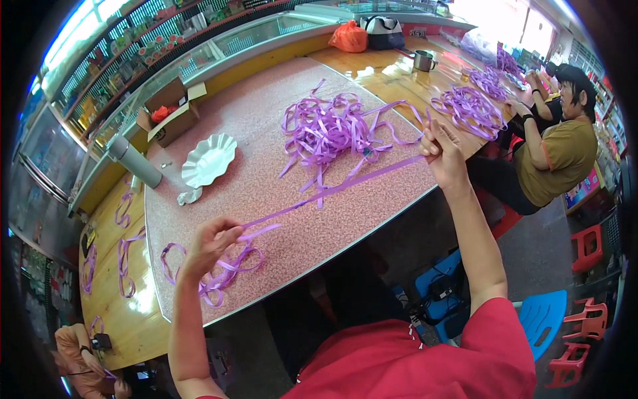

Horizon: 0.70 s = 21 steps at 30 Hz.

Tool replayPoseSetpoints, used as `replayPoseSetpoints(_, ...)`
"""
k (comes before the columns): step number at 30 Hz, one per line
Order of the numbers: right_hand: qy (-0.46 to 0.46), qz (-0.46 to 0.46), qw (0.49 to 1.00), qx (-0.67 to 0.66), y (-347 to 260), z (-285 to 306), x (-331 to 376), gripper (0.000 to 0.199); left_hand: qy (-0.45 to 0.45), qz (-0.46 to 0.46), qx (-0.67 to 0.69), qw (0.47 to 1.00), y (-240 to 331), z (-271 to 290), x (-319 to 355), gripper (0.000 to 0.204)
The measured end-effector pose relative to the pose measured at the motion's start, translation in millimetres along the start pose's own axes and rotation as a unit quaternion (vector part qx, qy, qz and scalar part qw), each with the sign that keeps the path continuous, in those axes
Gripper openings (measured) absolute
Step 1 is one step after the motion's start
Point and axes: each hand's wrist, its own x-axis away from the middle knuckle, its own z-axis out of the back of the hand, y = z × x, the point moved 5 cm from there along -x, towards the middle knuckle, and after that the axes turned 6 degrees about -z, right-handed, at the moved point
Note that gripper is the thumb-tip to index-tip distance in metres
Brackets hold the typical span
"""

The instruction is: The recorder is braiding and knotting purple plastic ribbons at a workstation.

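Note:
A flat purple ribbon (pixel 339 188) is stretched taut across the table between my two hands. My left hand (pixel 216 245) pinches its lower left end above a small heap of purple ribbon (pixel 229 271) near the front edge. At the upper right, my right hand (pixel 442 149) is closed on the other end, with a length trailing from it toward the big pile. That tangled pile of purple ribbons (pixel 325 130) lies on the pink speckled table (pixel 279 193), just beyond the stretched strip.
Left of the pile are a white scalloped dish (pixel 209 160), a grey flask (pixel 135 161) and an open cardboard box (pixel 174 116). A metal mug (pixel 423 61) and more ribbon piles (pixel 468 113) are at right, by a seated person (pixel 555 143). Another person (pixel 83 359) sits lower left.

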Motion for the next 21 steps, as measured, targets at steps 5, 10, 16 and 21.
replayPoseSetpoints(5,0.114,-0.025,0.99,0.085,13,75,-31,0.019,0.054,0.021,-0.029,0.998,-30,45,38,0.017)
replayPoseSetpoints(10,0.123,0.026,0.754,0.644,5,30,-29,0.025,0.064,0.048,0.001,0.997,-25,30,47,0.012)
replayPoseSetpoints(16,-0.294,-0.293,0.884,-0.215,62,-245,113,0.059,0.025,-0.001,0.019,1.0,-7,-24,26,0.016)
replayPoseSetpoints(21,-0.622,-0.294,0.587,-0.425,41,-313,208,0.082,0.033,-0.043,0.018,0.998,25,-50,22,0.012)
